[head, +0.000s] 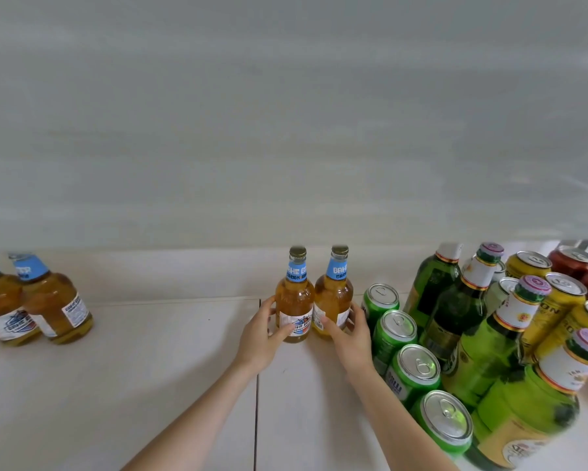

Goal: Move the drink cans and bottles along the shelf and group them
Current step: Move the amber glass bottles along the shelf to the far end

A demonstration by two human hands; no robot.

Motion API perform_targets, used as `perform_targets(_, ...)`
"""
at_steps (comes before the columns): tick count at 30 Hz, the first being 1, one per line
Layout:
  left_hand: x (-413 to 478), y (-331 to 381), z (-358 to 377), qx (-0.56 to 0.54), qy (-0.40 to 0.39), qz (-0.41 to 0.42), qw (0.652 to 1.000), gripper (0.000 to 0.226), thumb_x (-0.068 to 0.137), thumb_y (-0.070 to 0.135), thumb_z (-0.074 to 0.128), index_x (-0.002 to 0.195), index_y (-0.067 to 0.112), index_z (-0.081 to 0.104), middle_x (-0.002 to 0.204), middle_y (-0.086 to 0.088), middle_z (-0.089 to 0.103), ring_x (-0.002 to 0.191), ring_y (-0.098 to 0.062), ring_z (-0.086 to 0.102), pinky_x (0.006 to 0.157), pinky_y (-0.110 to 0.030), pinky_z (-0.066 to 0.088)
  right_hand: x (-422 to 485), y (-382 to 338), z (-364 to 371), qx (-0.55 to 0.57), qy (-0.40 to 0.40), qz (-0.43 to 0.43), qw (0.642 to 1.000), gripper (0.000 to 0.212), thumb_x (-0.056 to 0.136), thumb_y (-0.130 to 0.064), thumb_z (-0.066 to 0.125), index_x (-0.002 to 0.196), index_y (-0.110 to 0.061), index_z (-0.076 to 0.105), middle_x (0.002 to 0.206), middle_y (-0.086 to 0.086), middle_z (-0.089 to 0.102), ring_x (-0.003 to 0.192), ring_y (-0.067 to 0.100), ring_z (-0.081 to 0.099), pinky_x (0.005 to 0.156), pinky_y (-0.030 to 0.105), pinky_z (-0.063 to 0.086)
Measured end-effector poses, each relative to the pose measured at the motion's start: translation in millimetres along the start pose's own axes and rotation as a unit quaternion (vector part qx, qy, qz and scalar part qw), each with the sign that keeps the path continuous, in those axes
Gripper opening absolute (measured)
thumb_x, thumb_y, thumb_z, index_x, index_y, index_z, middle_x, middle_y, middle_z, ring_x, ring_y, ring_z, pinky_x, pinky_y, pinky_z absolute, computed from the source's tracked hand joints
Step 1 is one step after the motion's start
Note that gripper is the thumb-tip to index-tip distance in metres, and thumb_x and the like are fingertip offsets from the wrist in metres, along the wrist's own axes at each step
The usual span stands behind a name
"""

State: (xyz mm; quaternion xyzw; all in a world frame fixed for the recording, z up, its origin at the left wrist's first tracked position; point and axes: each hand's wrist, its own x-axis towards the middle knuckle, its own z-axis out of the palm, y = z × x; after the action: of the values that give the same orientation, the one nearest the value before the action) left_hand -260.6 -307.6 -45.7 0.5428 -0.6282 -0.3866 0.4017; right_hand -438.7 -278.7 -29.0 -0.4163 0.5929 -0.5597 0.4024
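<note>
Two amber bottles with blue neck labels stand side by side in the middle of the shelf. My left hand (263, 338) grips the left amber bottle (294, 300) around its lower body. My right hand (348, 334) grips the right amber bottle (333, 295) the same way. Both bottles are upright and touch each other. Further amber bottles (53, 307) of the same kind stand at the far left, partly cut off by the frame edge.
A row of green cans (413, 372) runs close beside my right hand. Behind it stand green glass bottles (479, 355), yellow cans (557, 307) and red cans (571, 263). The pale shelf (170, 368) has a vertical seam below my left wrist. A grey wall rises behind.
</note>
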Motion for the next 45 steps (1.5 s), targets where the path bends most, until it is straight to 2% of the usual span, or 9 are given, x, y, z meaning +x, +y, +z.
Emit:
perform_targets(4,-6,-8,-16,0.149,0.012,0.036,0.988,0.063,0.092,0.048,0.059,0.146,0.024,0.038,0.145,0.004,0.049,0.133,-0.015,0.045,0.105,-0.034,0.043,-10,-5,-3,-0.038,0.007,0.009,0.999,0.069,0.083,-0.009,0.075,0.142,-0.009,0.039,0.120,-0.006,0.052,0.104,0.003,0.050,0.091,0.022,0.040)
perform_targets(10,-39,-12,-46,0.341,0.006,0.090,0.936,0.083,0.083,0.072,0.023,0.148,0.023,0.037,0.151,0.003,0.041,0.140,-0.019,0.032,0.109,-0.031,0.034,-41,-12,-7,-0.153,-0.002,-0.017,0.988,0.076,0.084,-0.023,0.075,0.146,-0.014,0.033,0.138,0.000,0.052,0.120,0.012,0.050,0.094,0.023,0.038)
perform_targets(16,-74,-20,-74,0.498,-0.016,0.108,0.861,0.070,0.095,0.063,0.018,0.133,0.019,0.058,0.135,-0.009,0.060,0.125,-0.031,0.056,0.098,-0.044,0.050,-76,-7,-10,-0.393,0.001,-0.054,0.918,0.085,0.086,-0.038,0.068,0.152,-0.018,0.017,0.153,0.006,0.035,0.138,0.025,0.036,0.108,0.042,0.039)
perform_targets(21,-108,-22,-91,0.539,-0.029,0.124,0.832,0.060,0.093,0.057,0.029,0.131,0.022,0.059,0.135,-0.008,0.059,0.128,-0.030,0.053,0.104,-0.046,0.038,-110,-8,-11,-0.537,0.008,-0.091,0.839,0.085,0.090,-0.050,0.054,0.154,-0.019,0.009,0.156,0.000,0.029,0.142,0.024,0.028,0.112,0.044,0.028)
perform_targets(26,-143,-26,-101,0.560,-0.048,0.122,0.818,0.058,0.086,0.052,0.037,0.129,0.021,0.061,0.135,-0.009,0.060,0.127,-0.031,0.054,0.105,-0.048,0.026,-148,5,-13,-0.605,0.044,-0.135,0.784,0.083,0.079,-0.051,0.067,0.147,-0.013,0.038,0.145,0.009,0.049,0.133,0.031,0.046,0.104,0.053,0.039)
perform_targets(32,-184,-20,-112,0.560,-0.057,0.114,0.818,0.056,0.090,0.054,0.033,0.130,0.025,0.059,0.135,-0.007,0.060,0.127,-0.029,0.055,0.105,-0.048,0.025,-192,9,-16,-0.628,0.060,-0.158,0.760,0.088,0.059,-0.050,0.083,0.133,-0.011,0.056,0.126,0.011,0.065,0.113,0.031,0.063,0.094,0.056,0.050)
perform_targets(36,-217,-13,-122,0.551,-0.046,0.105,0.826,0.070,0.098,0.058,0.004,0.135,0.026,0.055,0.139,-0.007,0.058,0.128,-0.029,0.054,0.107,-0.047,0.023,-218,3,-15,-0.631,0.065,-0.170,0.754,0.087,0.069,-0.053,0.076,0.142,-0.014,0.048,0.139,0.009,0.056,0.128,0.029,0.053,0.104,0.055,0.040)
perform_targets(41,-262,0,-136,0.549,-0.025,0.088,0.831,0.071,0.097,0.059,0.003,0.135,0.026,0.054,0.140,-0.007,0.057,0.130,-0.029,0.053,0.108,-0.047,0.021,-259,-10,-12,-0.629,0.038,-0.198,0.751,0.084,0.088,-0.056,0.055,0.155,-0.018,0.022,0.159,0.006,0.029,0.146,0.027,0.026,0.117,0.052,0.018)
perform_targets(45,-303,8,-148,0.551,0.003,0.081,0.831,0.072,0.097,0.059,0.002,0.136,0.027,0.053,0.141,-0.006,0.056,0.130,-0.029,0.052,0.110,-0.050,0.031,-297,-16,-10,-0.640,0.042,-0.208,0.739,0.085,0.079,-0.057,0.066,0.148,-0.017,0.038,0.149,0.008,0.046,0.138,0.030,0.041,0.111,0.055,0.030)
